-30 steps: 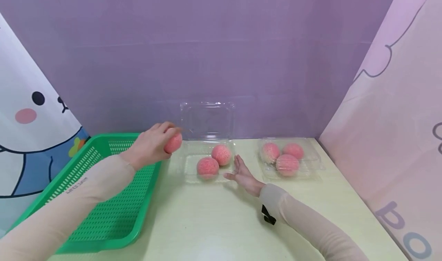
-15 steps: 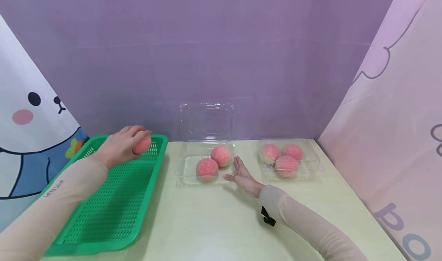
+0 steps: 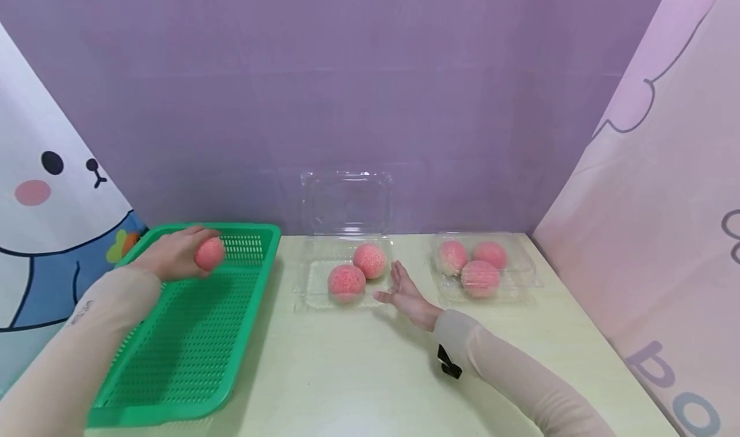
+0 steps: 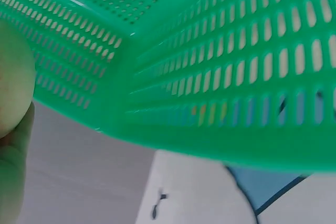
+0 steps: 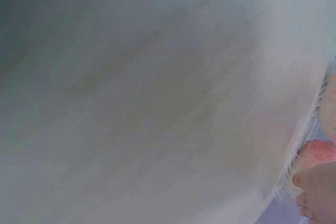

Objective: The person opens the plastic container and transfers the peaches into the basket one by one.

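Head view bright, shadows soft; glints on clear lid (image 3: 347,202); right-wrist view dim, blurred.

The back is closed off by a purple wall (image 3: 370,103), crossed by faint creases; the left side is covered by a white-and-blue panel (image 3: 17,347) printed with a cartoon animal (image 3: 69,212) (the cheek (image 3: 33,193) coloured pink); the right is bounded by a pale pink panel (image 3: 647,218) marked with large letters (image 3: 643,353); the pale worktop (image 3: 347,366) is brightened by glare (image 3: 352,423).
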`<state>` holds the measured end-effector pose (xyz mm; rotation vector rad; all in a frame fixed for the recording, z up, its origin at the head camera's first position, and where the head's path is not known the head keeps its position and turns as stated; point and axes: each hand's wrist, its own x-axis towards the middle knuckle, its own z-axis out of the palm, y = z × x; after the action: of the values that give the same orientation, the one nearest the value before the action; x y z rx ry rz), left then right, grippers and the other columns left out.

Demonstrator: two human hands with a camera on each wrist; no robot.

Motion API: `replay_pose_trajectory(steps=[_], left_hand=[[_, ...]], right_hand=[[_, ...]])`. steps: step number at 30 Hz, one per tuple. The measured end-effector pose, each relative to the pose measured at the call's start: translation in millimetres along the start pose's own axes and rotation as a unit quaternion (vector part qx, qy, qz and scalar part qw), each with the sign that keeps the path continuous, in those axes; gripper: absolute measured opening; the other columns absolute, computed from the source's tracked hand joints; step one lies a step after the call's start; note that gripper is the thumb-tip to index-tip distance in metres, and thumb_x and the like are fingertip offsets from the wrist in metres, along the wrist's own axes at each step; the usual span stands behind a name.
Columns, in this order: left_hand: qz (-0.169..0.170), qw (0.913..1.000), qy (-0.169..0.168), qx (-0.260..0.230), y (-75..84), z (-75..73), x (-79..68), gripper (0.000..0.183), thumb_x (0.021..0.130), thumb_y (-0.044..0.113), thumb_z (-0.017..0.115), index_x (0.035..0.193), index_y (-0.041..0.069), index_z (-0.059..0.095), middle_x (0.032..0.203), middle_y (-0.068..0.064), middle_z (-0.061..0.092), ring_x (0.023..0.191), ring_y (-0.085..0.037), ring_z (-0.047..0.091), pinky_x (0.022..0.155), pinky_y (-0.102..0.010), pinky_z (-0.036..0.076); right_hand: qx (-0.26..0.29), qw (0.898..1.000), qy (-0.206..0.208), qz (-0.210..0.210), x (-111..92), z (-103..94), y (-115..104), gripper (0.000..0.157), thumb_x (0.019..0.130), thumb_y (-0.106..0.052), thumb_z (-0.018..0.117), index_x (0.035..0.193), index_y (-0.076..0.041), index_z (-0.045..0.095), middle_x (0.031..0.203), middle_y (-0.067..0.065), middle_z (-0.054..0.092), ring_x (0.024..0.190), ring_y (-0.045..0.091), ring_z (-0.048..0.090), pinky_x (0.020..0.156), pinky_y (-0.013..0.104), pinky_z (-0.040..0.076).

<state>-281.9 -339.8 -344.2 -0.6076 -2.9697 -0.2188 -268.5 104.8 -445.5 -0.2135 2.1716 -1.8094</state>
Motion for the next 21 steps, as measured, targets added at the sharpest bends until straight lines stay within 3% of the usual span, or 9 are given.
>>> replay_pose_trajectory(steps=[8, 12, 21], left_hand=[[-0.064, 0.9962, -0.024, -0.054, -18.3, 12.4, -7.9, 0.074, 0.067, 0.025, 0.074, 0.129, -0.001, 0.043, 0.117, -0.025, 0.052, 0.094, -0.035, 0.054, 0.067, -0.047, 0.049], [-0.077, 0.9941, -0.039, -0.065, -25.7, 18.3, -11.8, 0.075, 0.064, 0.025, 0.075, 0.127, -0.002, 0.045, 0.116, -0.028, 0.052, 0.090, -0.034, 0.055, 0.064, -0.045, 0.049], [-0.081, 0.9944, -0.045, -0.050, -32.8, 26.2, -12.5, 0.084, 0.060, 0.027, 0.079, 0.129, -0.005, 0.043, 0.122, -0.031, 0.049, 0.100, -0.043, 0.052, 0.071, -0.055, 0.046]], right_hand=[[-0.006, 1.000, 0.001, -0.001, 0, -2.1, -2, 0.097, 0.084, -0.013, 0.063, 0.146, -0.011, -0.013, 0.154, 0.006, -0.007, 0.141, 0.029, -0.001, 0.112, 0.049, 0.008], [-0.001, 1.000, -0.001, 0.000, 1, -1.4, 0, 0.097, 0.084, -0.012, 0.063, 0.146, -0.010, -0.013, 0.154, 0.007, -0.008, 0.141, 0.029, -0.002, 0.112, 0.049, 0.007], [0.005, 1.000, -0.004, -0.001, 0, -1.1, 0, 0.097, 0.085, -0.009, 0.061, 0.145, -0.009, -0.014, 0.154, 0.009, -0.009, 0.141, 0.032, -0.003, 0.112, 0.051, 0.006]])
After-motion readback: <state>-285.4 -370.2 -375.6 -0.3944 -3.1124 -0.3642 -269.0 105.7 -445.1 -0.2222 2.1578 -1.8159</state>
